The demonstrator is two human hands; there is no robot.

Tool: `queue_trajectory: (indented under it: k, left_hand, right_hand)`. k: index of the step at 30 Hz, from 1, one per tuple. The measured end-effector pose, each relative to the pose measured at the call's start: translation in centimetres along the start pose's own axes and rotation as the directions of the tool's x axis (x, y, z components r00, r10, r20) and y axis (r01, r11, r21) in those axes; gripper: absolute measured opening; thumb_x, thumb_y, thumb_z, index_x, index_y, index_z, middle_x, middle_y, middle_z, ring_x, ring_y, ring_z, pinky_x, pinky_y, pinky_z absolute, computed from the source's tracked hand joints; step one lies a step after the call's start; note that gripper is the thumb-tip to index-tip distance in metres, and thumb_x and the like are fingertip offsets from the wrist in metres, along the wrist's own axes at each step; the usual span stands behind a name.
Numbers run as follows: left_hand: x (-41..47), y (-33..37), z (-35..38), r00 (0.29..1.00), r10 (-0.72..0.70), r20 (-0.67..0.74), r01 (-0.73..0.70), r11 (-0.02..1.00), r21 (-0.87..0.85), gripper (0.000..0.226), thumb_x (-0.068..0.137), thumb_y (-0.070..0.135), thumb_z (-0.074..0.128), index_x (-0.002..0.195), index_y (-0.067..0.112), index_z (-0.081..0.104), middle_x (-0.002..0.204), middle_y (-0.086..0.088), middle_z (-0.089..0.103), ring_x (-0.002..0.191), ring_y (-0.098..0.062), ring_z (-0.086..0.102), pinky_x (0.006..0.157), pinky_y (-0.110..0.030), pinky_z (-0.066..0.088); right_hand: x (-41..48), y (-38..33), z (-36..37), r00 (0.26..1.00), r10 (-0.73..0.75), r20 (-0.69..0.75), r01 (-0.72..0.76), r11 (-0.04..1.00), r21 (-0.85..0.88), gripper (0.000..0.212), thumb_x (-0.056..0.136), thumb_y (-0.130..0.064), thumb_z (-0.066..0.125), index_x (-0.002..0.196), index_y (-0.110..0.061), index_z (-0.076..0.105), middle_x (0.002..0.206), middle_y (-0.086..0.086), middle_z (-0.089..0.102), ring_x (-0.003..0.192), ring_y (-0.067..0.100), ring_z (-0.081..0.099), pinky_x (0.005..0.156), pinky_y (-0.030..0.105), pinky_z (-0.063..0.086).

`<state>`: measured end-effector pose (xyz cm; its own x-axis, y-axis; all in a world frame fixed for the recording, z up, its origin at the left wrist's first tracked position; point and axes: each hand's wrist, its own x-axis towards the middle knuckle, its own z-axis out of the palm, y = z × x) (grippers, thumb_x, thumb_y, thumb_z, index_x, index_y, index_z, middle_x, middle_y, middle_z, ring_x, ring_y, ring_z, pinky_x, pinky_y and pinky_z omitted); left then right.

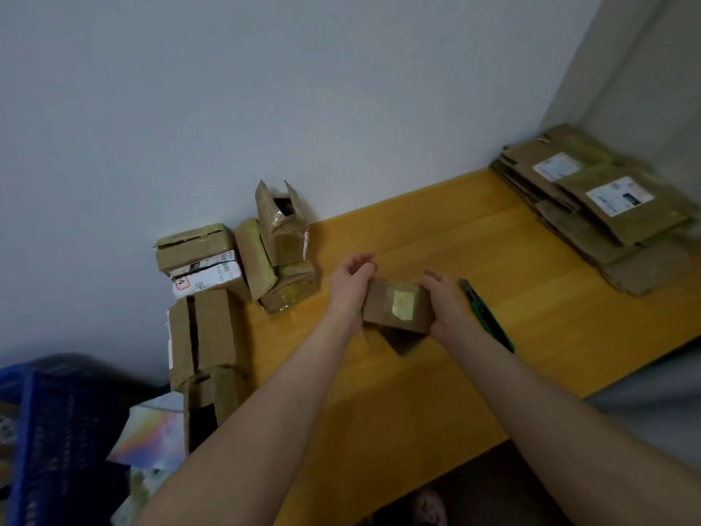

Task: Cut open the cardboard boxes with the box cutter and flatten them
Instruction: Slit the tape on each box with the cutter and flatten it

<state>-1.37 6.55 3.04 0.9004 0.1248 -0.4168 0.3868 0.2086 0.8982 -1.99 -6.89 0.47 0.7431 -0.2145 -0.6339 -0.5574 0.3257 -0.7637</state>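
A small brown cardboard box (396, 307) with a patch of yellowish tape sits between my hands over the yellow table (379, 404). My left hand (351, 284) grips its left end, fingers curled over the far top edge. My right hand (444, 303) grips its right end. An open flap of the box points down towards me. The box cutter (487, 315), green and black, lies on the table just right of my right hand, untouched.
Several uncut boxes (235, 271) are piled against the wall at the table's left end. A stack of flattened cardboard (603, 206) lies in the far right corner. A blue crate (49, 442) and a shiny bag stand lower left.
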Motion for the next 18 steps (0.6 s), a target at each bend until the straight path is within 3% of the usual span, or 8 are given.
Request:
queue_trajectory:
  k: [2,5,8,10,12,14,16,18]
  left_hand:
    - [0.0,0.1,0.9,0.999,0.050,0.006,-0.051,0.997,0.055,0.030,0.091,0.000,0.050,0.115,0.014,0.061,0.099,-0.003,0.061,0.078,-0.014,0.058,0.065,-0.026,0.053]
    - [0.4,-1.6,1.5,0.999,0.048,-0.003,-0.047,0.994,0.101,0.047,0.088,-0.004,0.050,0.131,0.017,0.050,0.127,-0.007,0.056,0.112,-0.022,0.058,0.095,-0.041,0.052]
    - [0.9,-4.4,1.0,0.998,-0.048,-0.028,0.054,0.950,0.307,0.065,0.087,0.001,0.052,0.146,0.021,0.035,0.139,-0.006,0.049,0.118,-0.027,0.055,0.098,-0.046,0.050]
    - [1.3,-5.5,0.6,0.995,-0.094,-0.031,0.098,0.881,0.463,0.071,0.089,0.006,0.056,0.151,0.019,0.026,0.144,-0.005,0.044,0.124,-0.030,0.051,0.102,-0.045,0.046]
    - [1.7,-6.3,0.4,0.994,-0.113,0.014,0.078,0.766,0.638,0.071,0.091,0.010,0.058,0.152,0.012,0.022,0.147,-0.009,0.041,0.131,-0.031,0.045,0.107,-0.040,0.039]
    - [2.0,-7.0,0.3,0.996,-0.092,0.014,0.041,0.567,0.823,0.076,0.092,0.020,0.061,0.153,0.010,0.017,0.155,-0.013,0.027,0.138,-0.032,0.034,0.111,-0.039,0.032]
    - [1.6,-7.7,0.6,0.999,-0.041,-0.017,0.031,0.379,0.925,0.090,0.089,0.035,0.065,0.154,0.011,0.008,0.160,-0.014,0.010,0.146,-0.032,0.019,0.116,-0.047,0.022]
    - [1.0,-8.5,1.4,0.999,-0.032,-0.005,0.013,0.258,0.966,0.110,0.081,0.054,0.068,0.154,0.013,-0.004,0.161,-0.013,-0.005,0.149,-0.031,0.003,0.117,-0.054,0.010]
  right_hand:
    - [0.2,-0.2,-0.5,0.999,-0.038,-0.005,0.038,0.999,0.038,0.043,0.087,-0.006,0.053,0.124,-0.027,0.050,0.107,0.011,0.058,0.089,0.029,0.058,0.075,0.040,0.049]
    - [0.7,0.0,-1.2,0.990,-0.138,0.026,0.139,0.988,-0.073,0.065,0.084,0.003,0.052,0.139,-0.028,0.042,0.126,0.006,0.052,0.102,0.026,0.054,0.076,0.037,0.049]
    - [0.6,0.9,-1.6,0.985,-0.145,0.097,0.170,0.928,-0.330,0.076,0.084,0.008,0.053,0.147,-0.029,0.030,0.142,0.005,0.040,0.113,0.023,0.048,0.075,0.032,0.047]
    - [0.7,2.4,-1.8,0.990,-0.088,0.110,0.126,0.900,-0.417,0.079,0.085,0.005,0.057,0.150,-0.026,0.024,0.146,0.006,0.038,0.123,0.026,0.046,0.085,0.033,0.047]
    - [1.3,4.3,-1.9,0.989,-0.032,0.142,0.099,0.865,-0.493,0.077,0.085,0.003,0.059,0.150,-0.019,0.026,0.146,0.007,0.040,0.130,0.027,0.043,0.100,0.036,0.044]
    - [2.3,5.6,-2.2,0.988,0.004,0.154,0.085,0.816,-0.572,0.062,0.087,0.002,0.058,0.144,-0.013,0.038,0.143,0.009,0.046,0.127,0.025,0.047,0.101,0.034,0.044]
    - [3.3,5.9,-2.9,0.992,-0.059,0.113,0.119,0.742,-0.660,0.046,0.091,-0.006,0.059,0.135,-0.014,0.049,0.137,0.008,0.053,0.122,0.023,0.052,0.097,0.031,0.044]
    - [4.3,5.5,-4.3,0.987,-0.154,0.056,0.137,0.594,-0.793,0.044,0.095,-0.016,0.056,0.137,-0.019,0.047,0.139,0.007,0.048,0.124,0.025,0.049,0.098,0.034,0.043]
